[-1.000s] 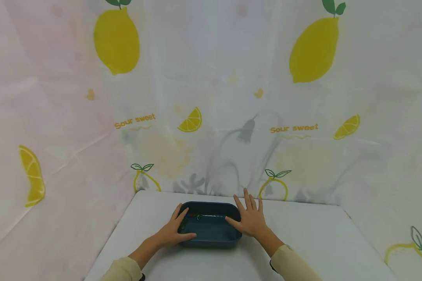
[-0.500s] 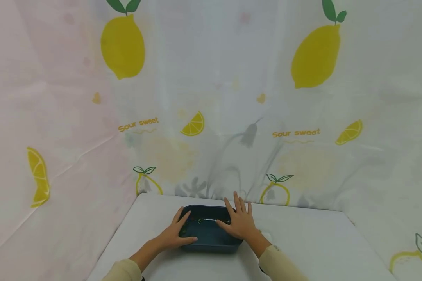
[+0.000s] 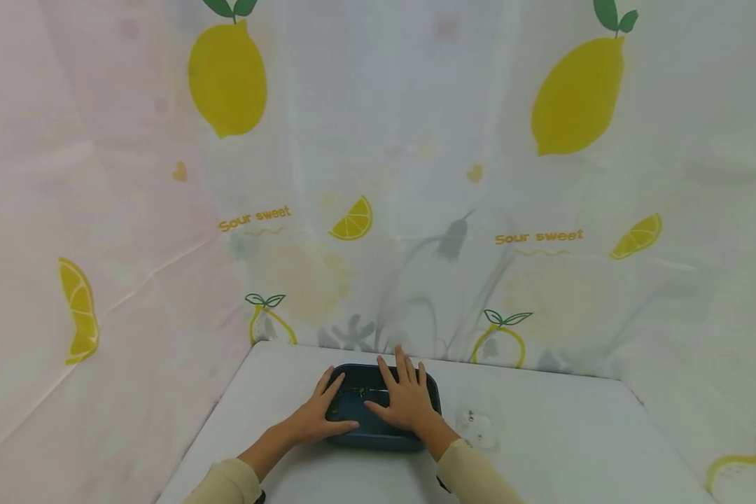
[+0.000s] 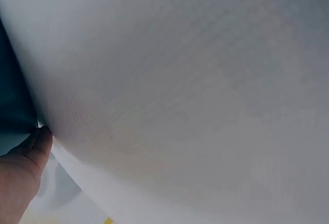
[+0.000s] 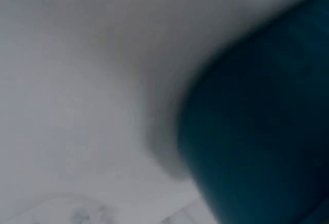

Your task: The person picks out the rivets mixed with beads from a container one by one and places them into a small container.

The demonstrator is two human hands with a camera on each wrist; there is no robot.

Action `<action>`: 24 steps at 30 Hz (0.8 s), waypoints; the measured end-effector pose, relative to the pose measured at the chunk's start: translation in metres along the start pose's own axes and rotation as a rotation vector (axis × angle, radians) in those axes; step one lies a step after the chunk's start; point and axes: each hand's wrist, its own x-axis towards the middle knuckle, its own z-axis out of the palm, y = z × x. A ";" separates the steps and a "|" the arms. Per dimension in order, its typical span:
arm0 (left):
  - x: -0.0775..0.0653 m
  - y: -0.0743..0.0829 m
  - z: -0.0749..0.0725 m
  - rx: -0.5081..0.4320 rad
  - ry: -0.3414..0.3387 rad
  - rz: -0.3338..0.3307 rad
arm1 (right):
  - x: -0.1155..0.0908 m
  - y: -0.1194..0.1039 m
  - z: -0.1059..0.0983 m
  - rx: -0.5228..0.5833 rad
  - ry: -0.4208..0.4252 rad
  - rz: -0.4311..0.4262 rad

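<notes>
A dark teal rectangular dish with rounded corners sits on the white table. Small green and reddish bits or a print show inside it, towards the far left; what they are is unclear. My left hand rests at the dish's left end, fingers fairly straight, thumb reaching along the near rim. Its fingertips meet the dark wall in the left wrist view. Over the right part of the dish is my right hand, its fingers spread. The right wrist view shows the dish's rounded side but no fingers.
Just right of the dish lies a small transparent item with shiny spots, its kind unclear. White cloth covers the table. A lemon-printed curtain stands behind and at both sides.
My right hand has moved left from the dish's right rim to over its inside, uncovering the transparent item. My left hand has stayed at the left end. The head view has shifted slightly.
</notes>
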 end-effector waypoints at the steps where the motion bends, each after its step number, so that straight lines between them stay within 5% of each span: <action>1: 0.000 0.000 0.000 0.000 0.001 0.004 | 0.000 -0.002 0.001 -0.005 0.001 -0.010; 11: 0.000 -0.003 0.000 0.012 -0.015 -0.010 | 0.001 -0.015 0.007 -0.001 0.080 -0.109; 18: 0.000 0.001 -0.006 0.002 -0.039 -0.003 | 0.009 -0.014 0.014 0.026 0.263 -0.182; 24: 0.000 0.003 -0.006 -0.007 -0.029 -0.013 | 0.014 -0.016 0.012 0.070 0.262 -0.197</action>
